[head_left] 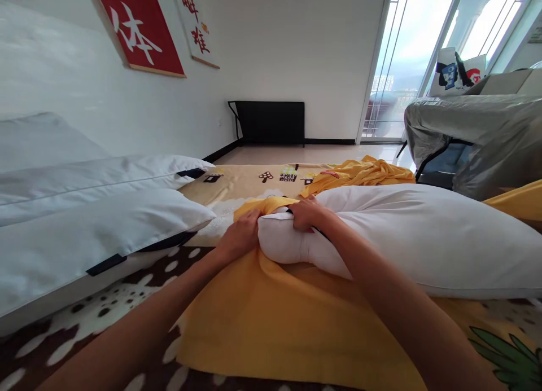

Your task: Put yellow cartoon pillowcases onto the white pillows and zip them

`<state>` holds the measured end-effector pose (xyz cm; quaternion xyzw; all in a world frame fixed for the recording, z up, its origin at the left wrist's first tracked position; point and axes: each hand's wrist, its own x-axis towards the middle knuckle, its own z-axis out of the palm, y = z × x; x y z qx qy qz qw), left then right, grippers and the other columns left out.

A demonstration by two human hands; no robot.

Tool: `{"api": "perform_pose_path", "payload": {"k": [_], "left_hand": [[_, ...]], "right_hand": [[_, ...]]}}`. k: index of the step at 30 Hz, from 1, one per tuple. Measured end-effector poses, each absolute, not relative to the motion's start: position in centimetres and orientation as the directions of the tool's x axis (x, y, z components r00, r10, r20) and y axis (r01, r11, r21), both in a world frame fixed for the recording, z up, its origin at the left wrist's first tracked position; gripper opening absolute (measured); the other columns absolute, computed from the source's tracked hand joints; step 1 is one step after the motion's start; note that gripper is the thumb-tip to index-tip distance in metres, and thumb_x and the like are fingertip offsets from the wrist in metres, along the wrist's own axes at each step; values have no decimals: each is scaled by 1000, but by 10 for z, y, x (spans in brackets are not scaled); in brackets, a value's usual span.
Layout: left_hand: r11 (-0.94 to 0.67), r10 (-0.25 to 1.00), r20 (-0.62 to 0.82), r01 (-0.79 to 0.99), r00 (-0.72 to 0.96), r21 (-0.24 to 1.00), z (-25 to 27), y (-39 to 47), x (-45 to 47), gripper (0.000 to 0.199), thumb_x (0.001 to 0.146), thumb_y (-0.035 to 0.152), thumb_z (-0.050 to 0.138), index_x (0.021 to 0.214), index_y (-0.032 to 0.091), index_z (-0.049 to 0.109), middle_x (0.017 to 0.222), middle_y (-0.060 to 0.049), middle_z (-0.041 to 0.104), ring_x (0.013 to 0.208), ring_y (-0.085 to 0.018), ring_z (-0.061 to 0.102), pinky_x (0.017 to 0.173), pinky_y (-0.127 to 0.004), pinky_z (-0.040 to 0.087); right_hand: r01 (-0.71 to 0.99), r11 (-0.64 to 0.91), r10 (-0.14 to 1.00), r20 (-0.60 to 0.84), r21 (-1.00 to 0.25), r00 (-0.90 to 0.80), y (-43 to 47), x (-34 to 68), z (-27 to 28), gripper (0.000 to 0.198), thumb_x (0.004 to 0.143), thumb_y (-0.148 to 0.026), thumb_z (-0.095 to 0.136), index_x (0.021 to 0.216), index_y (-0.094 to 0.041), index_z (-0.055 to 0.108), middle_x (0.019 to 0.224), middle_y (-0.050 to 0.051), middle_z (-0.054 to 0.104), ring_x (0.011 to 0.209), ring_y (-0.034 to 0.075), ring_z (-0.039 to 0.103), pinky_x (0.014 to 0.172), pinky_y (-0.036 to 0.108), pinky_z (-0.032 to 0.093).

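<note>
A long white pillow [406, 233] lies across the bed on the right, its narrow end pointing left. My left hand [241, 236] is closed on yellow fabric, a cloth cover [296, 323], right beside that end of the pillow. My right hand [307, 213] is wrapped around the pillow's upper edge near the same end; its fingertips are partly hidden. The yellow cloth spreads beneath the pillow towards me, and a fold of it shows behind my hands.
On the left, white cushions [97, 227] lie stacked. A crumpled yellow cloth [364, 174] rests on the patterned bedspread [241, 176] behind the pillow. Further back are a black panel [271, 123] against the wall and a plastic-covered table [466, 120] at right.
</note>
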<state>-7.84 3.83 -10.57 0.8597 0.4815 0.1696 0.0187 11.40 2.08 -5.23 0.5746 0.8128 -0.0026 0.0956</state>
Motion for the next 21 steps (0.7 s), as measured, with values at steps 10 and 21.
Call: {"api": "perform_pose_path", "payload": {"k": [10,21], "left_hand": [[-457,844,299,889,446,-35,-77,15,-73,23,82,20,35,87,16,56,94,-14,61,87,-27,58,67,-33,42],[-488,856,329,834,399,258,-6,-12,-38,20,70,32,48,62,16,56,57,-3,54,59,-16,49,56,-28,31]], "right_hand": [[946,301,946,-160,123,-281,23,112,-55,64,46,-12,62,109,-17,61,104,12,68,99,27,62,84,37,38],[953,290,955,-90,86,-282,14,112,-60,60,55,-14,62,115,-17,58,116,13,63,111,27,55,95,41,33]]}}
